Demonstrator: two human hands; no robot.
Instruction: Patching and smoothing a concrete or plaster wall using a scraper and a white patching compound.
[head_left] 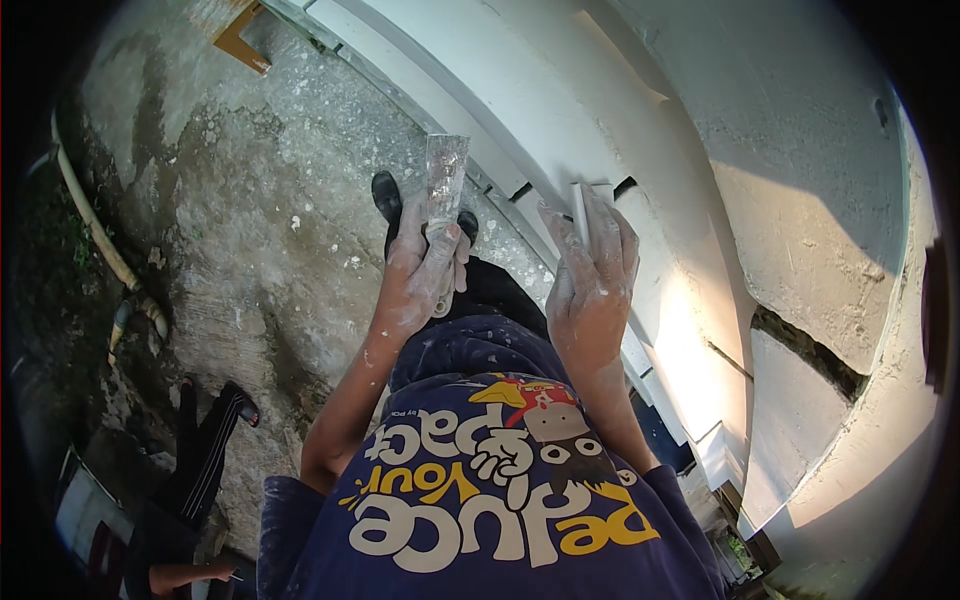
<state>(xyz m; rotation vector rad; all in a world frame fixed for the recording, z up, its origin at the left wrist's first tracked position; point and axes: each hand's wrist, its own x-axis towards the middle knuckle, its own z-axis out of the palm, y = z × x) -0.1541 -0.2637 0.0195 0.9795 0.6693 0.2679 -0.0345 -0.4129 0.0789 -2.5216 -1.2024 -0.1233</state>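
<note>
A scraper (447, 165) is clasped by the left hand (415, 262), a pale piece (579, 212) pinched by the right hand (593, 280). Pressure on the white wall (565, 95) is best kept even.

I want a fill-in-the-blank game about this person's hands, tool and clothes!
1. The hand gripping the putty knife is the person's ____ one.
2. The other hand, holding a pale flat piece, is the ____ one.
3. The printed T-shirt is dark ____.
4. The shoe left of the putty knife is ____.

Missing words: left; right; blue; black.
</note>
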